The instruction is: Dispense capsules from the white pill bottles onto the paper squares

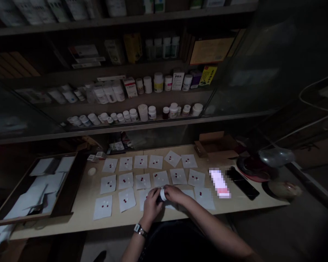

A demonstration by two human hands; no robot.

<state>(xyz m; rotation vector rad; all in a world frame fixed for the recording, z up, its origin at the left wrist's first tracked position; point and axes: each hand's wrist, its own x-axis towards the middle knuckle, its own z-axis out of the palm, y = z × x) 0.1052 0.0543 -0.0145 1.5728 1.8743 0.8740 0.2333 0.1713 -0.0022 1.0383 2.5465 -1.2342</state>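
Over the front row of papers, my left hand [152,202] is wrapped around a small dark pill bottle [159,199], tilted on its side. The fingers of my right hand [174,194] close on its white cap [163,194]. Whether the cap is loose or still on the bottle, I cannot tell. Several square white papers [106,213] lie in three rows on the table, most bearing a few dark red and white tablets [125,200]. My hands and forearms hide parts of the front-row papers.
A wooden tray [75,160] with white papers stands at the left. Along the right are a blurred-out bright item [219,183], a black phone [244,183] and an open cardboard box [217,140]. Shelves [153,122] of medicine bottles and boxes rise behind the table [84,196].
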